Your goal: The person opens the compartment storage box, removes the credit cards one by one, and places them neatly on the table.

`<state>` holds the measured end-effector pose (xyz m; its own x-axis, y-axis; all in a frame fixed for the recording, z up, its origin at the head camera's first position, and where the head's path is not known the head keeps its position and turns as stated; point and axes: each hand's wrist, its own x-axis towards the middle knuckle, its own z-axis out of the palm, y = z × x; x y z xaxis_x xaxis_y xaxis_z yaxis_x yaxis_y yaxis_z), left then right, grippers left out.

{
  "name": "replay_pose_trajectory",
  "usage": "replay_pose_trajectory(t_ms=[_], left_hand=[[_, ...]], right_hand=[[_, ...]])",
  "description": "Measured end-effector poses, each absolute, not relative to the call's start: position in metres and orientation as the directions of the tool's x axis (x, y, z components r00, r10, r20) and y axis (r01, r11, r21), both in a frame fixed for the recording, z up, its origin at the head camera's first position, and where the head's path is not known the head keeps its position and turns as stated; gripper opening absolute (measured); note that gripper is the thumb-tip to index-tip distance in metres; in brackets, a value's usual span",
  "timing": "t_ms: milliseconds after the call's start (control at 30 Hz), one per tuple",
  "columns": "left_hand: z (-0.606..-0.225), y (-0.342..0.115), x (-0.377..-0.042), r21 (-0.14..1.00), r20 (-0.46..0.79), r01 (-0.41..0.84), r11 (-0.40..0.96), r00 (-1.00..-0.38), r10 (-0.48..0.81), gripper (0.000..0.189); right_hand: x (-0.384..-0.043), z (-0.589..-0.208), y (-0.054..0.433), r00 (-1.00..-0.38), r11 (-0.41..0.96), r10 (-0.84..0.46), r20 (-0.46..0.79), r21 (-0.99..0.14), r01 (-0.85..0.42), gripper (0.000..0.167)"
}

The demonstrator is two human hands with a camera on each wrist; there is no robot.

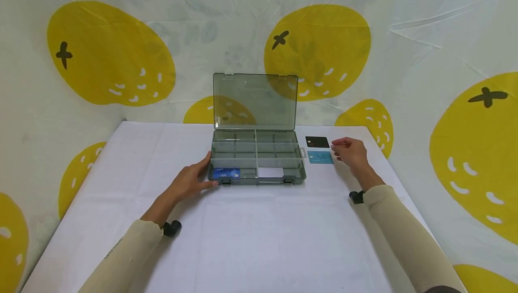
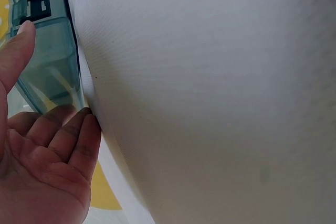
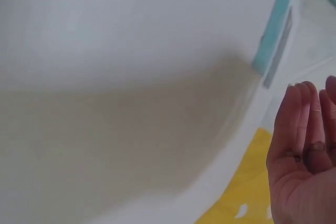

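Note:
A grey see-through compartment box (image 1: 254, 180) stands on the table with its lid (image 1: 255, 101) raised. My left hand (image 1: 189, 181) holds its front left corner, fingers along the side and thumb at the front, near a dark latch (image 2: 38, 6). In the front left compartment lies a blue card (image 1: 226, 173); a white card (image 1: 271, 172) lies in the front right one. Right of the box, a black card (image 1: 317, 142) lies behind a light blue card (image 1: 320, 157). Just right of both cards hovers my right hand (image 1: 351, 152), empty, its fingers slightly bent.
A white cloth covers the table (image 1: 251, 234). Behind it and at the sides hangs a pale curtain (image 1: 226, 14) with big yellow fruit prints. A small clear tab (image 1: 302, 152) sticks out from the box's right side, close to the cards.

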<state>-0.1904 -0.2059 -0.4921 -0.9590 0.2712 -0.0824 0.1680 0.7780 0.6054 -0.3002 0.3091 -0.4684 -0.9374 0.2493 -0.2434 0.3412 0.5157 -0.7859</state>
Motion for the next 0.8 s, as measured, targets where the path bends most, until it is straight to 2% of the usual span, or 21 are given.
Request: replay_pose_trajectory(t_ms=[433, 800], left_hand=[[-0.493, -0.206, -0.191, 0.608, -0.08, 0.169, 0.776, -0.959, 0.271, 0.108], [-0.494, -0.206, -0.191, 0.616, -0.071, 0.176, 0.768, -0.959, 0.276, 0.106]], right_hand=[[-0.27, -0.432, 0.253, -0.986, 0.457, 0.065, -0.152, -0.874, 0.165, 0.032], [-0.252, -0.424, 0.222, -0.974, 0.399, -0.113, -0.195, -0.907, 0.135, 0.031]])
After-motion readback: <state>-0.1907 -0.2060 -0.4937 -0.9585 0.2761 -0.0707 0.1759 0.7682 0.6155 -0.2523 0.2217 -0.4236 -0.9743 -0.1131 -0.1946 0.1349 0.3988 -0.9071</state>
